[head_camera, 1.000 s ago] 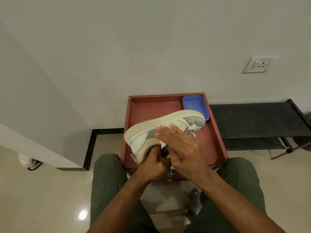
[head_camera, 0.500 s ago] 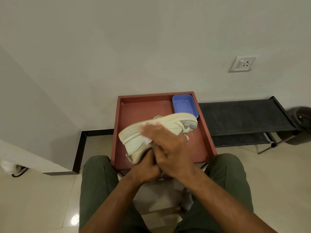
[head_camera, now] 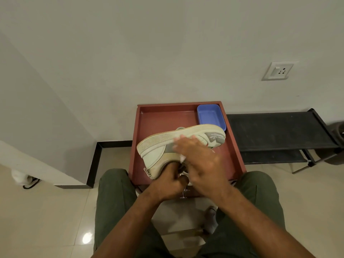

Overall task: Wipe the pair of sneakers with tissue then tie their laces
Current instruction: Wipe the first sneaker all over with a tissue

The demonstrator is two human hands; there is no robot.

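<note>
A cream and grey sneaker [head_camera: 158,148] lies on its side above the red tray [head_camera: 165,118], sole turned away from me, toe to the right. My left hand [head_camera: 167,183] grips it at the ankle opening, fingers inside the shoe. My right hand [head_camera: 199,159] lies flat on the sneaker's side, fingers straight, pressing a white tissue [head_camera: 183,157] of which only small bits show under the palm. A second sneaker [head_camera: 211,218] shows partly on the floor between my knees.
A blue plastic tub [head_camera: 211,115] sits in the tray's far right corner. A black low rack [head_camera: 275,131] stands to the right against the wall. My legs in green trousers flank the tray's stand. A black skirting corner is at the left.
My right hand with the tissue has slid back and forth along the sneaker's side, leftward then to the right again. The left hand keeps its hold. The camera view has shifted slightly.
</note>
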